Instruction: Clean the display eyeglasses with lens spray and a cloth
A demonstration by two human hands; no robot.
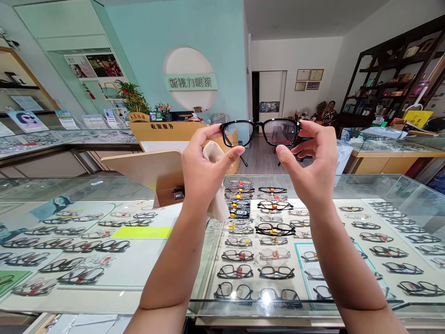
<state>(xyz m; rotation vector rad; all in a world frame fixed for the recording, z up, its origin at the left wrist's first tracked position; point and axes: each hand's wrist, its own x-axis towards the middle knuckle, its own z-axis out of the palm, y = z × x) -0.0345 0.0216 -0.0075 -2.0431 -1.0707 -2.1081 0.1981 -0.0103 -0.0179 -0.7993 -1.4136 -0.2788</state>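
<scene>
A pair of black-framed eyeglasses (pixel 257 124) is held up at chest height above the glass display case, its lenses facing me. My left hand (pixel 205 164) pinches the left end of the frame, thumb beneath the lens, and also has a pale cloth (pixel 218 204) hanging from its palm. On the other side my right hand (pixel 314 160) grips the right end of the frame, thumb near the lower rim. Red lettering shows on the right lens. Both temples point away from me and are partly hidden.
Rows of eyeglasses (pixel 276 272) lie inside the glass display case (pixel 205 283) below. A wooden board (pixel 146 169) stands on the case at left. Behind are a cashier counter (pixel 163 132), dark shelves (pixel 382 76) and a seated person (pixel 329 112).
</scene>
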